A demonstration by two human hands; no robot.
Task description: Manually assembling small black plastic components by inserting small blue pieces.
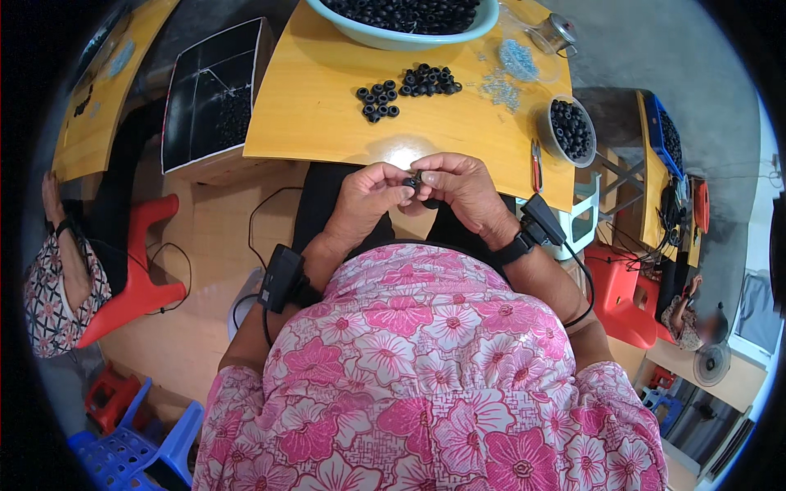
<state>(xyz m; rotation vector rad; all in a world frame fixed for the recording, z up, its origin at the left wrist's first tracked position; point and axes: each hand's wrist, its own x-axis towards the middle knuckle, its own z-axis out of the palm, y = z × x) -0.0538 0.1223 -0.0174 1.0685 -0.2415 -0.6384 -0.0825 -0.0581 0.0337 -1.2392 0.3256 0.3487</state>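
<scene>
Just off the near edge of the yellow table (319,106), my two hands meet in front of my lap. My left hand (364,200) is closed, pinching a small round black part (410,182) between thumb and fingers. Against it, my right hand (465,190) is closed too, its thumb and forefinger pressed together at that part; what they grip is too small to make out. Another black shape (431,204) shows beneath my right fingers. Beyond my hands, black ring-like parts lie in two groups, a looser one (378,101) and a denser pile (429,80).
A pale blue basin (368,33) of black parts stands at the back. On the right are a clear tub (544,131) of black parts, red-handled pliers (536,168), scattered small clear pieces (499,88) and a glass jar (557,33). A black-lined box (209,98) stands left; co-workers sit at both sides.
</scene>
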